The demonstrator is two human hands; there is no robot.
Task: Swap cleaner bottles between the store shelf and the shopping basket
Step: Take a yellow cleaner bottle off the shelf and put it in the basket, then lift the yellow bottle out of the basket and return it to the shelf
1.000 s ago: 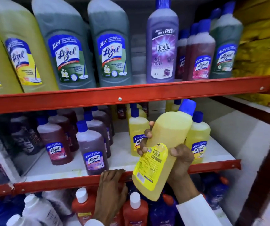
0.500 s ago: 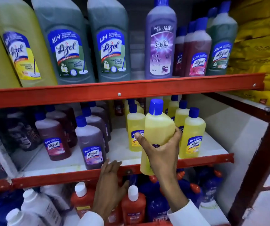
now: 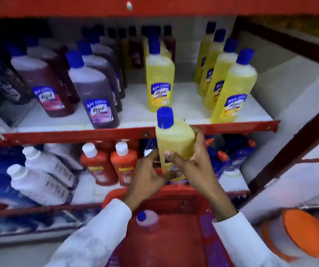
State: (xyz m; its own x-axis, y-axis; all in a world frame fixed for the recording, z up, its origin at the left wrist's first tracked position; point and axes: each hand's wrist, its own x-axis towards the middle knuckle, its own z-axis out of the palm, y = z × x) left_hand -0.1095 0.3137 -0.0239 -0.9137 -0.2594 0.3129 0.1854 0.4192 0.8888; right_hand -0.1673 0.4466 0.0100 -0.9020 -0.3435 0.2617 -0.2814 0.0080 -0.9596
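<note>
I hold a yellow cleaner bottle point(image 3: 174, 139) with a blue cap upright in front of the red edge of the middle shelf point(image 3: 77, 134). My right hand point(image 3: 191, 164) grips its body from the right. My left hand point(image 3: 149, 170) touches its lower left side with fingers on the label. Below my arms is the red shopping basket point(image 3: 176, 201); a pale pink bottle point(image 3: 148, 221) with a blue cap lies inside near its left wall. More yellow bottles point(image 3: 159, 78) point(image 3: 233, 87) stand on the white shelf above.
Purple and maroon bottles point(image 3: 95, 93) fill the shelf's left half. On the lower shelf stand red bottles point(image 3: 99, 164), white bottles point(image 3: 43, 174) and blue bottles point(image 3: 229, 153). A dark red upright post point(image 3: 297, 143) runs at the right. An orange lid point(image 3: 307, 232) sits bottom right.
The view has dropped from the upper shelves toward the basket. The yellow bottle came off the shelf level and down in front of its edge. My left hand left the shelf rail and joined the bottle.
</note>
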